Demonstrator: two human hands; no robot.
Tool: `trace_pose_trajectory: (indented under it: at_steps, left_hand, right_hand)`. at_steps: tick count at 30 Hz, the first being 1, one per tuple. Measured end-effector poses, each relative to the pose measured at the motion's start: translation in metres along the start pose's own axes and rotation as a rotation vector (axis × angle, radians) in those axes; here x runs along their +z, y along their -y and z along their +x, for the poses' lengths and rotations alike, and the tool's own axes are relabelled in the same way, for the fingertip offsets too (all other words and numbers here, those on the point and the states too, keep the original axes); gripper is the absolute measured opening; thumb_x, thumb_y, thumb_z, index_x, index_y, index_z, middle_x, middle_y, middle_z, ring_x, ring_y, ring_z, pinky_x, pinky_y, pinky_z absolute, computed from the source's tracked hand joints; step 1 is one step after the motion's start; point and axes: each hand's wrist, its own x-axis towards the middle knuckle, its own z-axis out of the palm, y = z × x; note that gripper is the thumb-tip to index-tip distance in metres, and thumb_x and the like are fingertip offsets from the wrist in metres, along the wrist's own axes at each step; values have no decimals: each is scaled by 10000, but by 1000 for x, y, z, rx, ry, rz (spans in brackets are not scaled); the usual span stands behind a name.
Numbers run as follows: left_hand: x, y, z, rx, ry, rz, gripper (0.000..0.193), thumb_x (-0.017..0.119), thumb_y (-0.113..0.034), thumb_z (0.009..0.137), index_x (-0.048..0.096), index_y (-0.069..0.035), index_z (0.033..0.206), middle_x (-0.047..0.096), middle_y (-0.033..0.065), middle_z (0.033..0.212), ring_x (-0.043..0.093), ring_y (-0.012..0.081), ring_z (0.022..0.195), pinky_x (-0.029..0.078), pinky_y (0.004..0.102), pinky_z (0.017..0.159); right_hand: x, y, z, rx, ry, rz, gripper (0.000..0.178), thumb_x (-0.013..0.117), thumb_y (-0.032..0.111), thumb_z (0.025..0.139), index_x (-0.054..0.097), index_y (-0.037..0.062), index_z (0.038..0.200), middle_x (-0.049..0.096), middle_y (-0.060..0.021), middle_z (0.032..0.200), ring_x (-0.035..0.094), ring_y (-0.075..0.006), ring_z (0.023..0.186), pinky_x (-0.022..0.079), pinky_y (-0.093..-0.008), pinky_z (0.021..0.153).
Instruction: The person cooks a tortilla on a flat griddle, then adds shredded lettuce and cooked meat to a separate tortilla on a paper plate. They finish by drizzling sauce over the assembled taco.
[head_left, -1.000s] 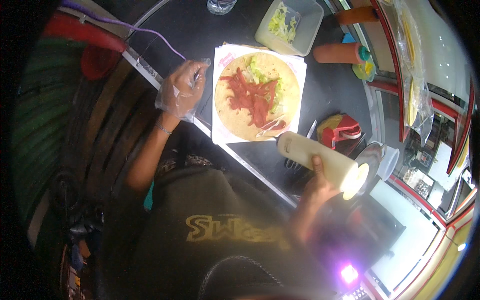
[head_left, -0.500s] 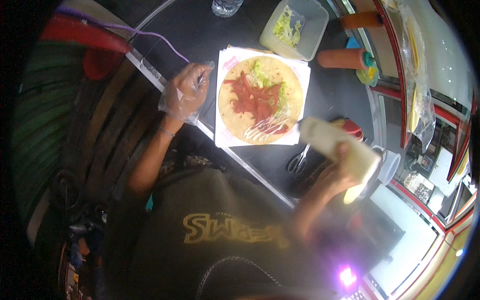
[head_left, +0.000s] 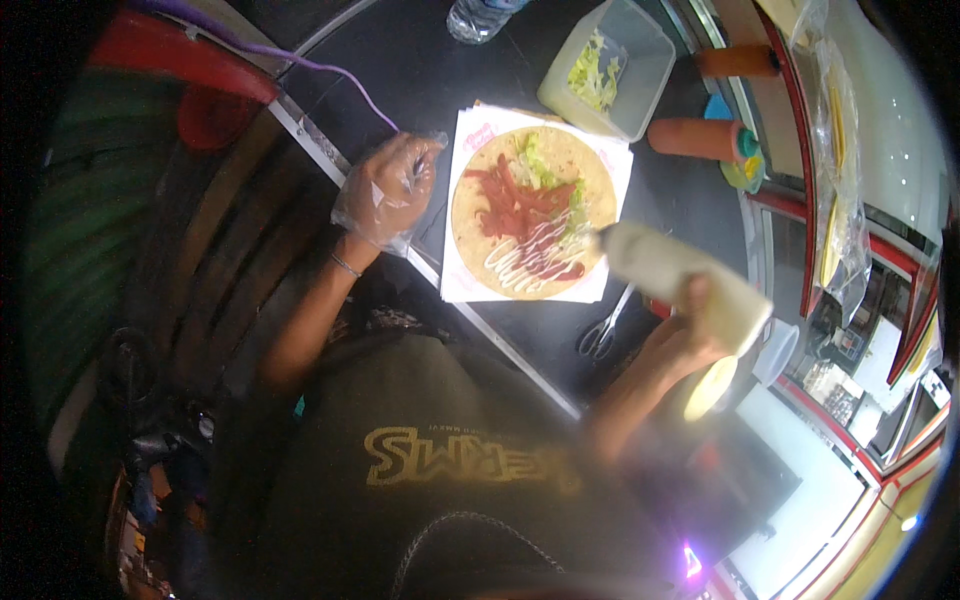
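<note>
My right hand (head_left: pixel 688 342) is wrapped round a pale squeeze bottle (head_left: pixel 655 260), tilted with its nozzle over the right edge of a round tortilla (head_left: pixel 478 252). White sauce (head_left: pixel 516 268) lies in thin zigzag lines across the tortilla's lower part. Red strips of filling (head_left: pixel 515 205) and shredded lettuce (head_left: pixel 535 160) cover its middle and top. Beneath the tortilla is white printed paper (head_left: pixel 455 288). My left hand (head_left: pixel 392 190), in a clear plastic glove, hovers left of the paper with its fingers curled and nothing visible in them.
A lettuce tub (head_left: pixel 640 95) stands behind the paper, a water bottle (head_left: pixel 478 18) at the far edge. An orange sauce bottle (head_left: pixel 692 138) lies at the right. Scissors (head_left: pixel 598 338) rest near the counter's front edge. A purple cord (head_left: pixel 330 66) runs toward my left hand.
The squeeze bottle's nozzle has shifted slightly up along the tortilla's right edge. More white lines now cross the red filling and lettuce. The whole view has shifted a little; my left hand keeps its pose.
</note>
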Motion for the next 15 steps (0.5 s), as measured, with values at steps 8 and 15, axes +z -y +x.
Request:
trace_pose_trajectory:
  at_steps: [8,15]
  left_hand:
    - [1,4,0,34,-46,46,175,705,-66,939,748,-77,1108,768,154,1065,748,400,961,612,460,813]
    - [-1,3,1,-6,-11,45,220,723,-63,916,749,-71,1134,757,150,1039,746,395,929,609,458,807]
  right_hand:
    - [11,-5,8,-94,191,-40,533,949,63,767,665,-67,1199,729,-164,1028,730,-287,919,612,-461,888]
    - [39,-10,11,-142,339,-112,660,1022,149,674,681,-42,1205,733,-157,1117,721,-269,966,608,-419,900]
